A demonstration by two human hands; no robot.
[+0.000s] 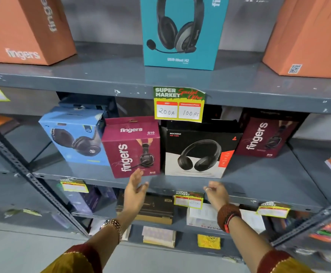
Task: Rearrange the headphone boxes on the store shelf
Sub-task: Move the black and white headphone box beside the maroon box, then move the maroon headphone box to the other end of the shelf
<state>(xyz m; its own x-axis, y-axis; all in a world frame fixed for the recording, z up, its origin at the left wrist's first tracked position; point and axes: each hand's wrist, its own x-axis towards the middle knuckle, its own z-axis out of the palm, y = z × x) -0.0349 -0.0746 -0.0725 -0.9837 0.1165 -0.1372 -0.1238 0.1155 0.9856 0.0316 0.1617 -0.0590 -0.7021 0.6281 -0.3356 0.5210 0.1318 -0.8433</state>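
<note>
On the middle grey shelf point(259, 174) stand, left to right, a blue headphone box point(76, 134), a maroon "fingers S10" box point(131, 146), a black and white headphone box point(198, 152) and a second maroon "fingers" box point(267, 136) set further back. My left hand point(135, 190) is open, fingertips just under the lower front edge of the first maroon box; whether they touch it I cannot tell. My right hand point(217, 194) hangs below the black box with loosely curled fingers, holding nothing.
The top shelf carries a teal headset box point(182, 30) between two orange "fingers" boxes point(22, 28) point(314, 36). A "Super Market" price tag point(179, 104) hangs from the top shelf's edge. Lower shelves hold several small boxes. A slotted steel upright point(28, 174) runs diagonally at left.
</note>
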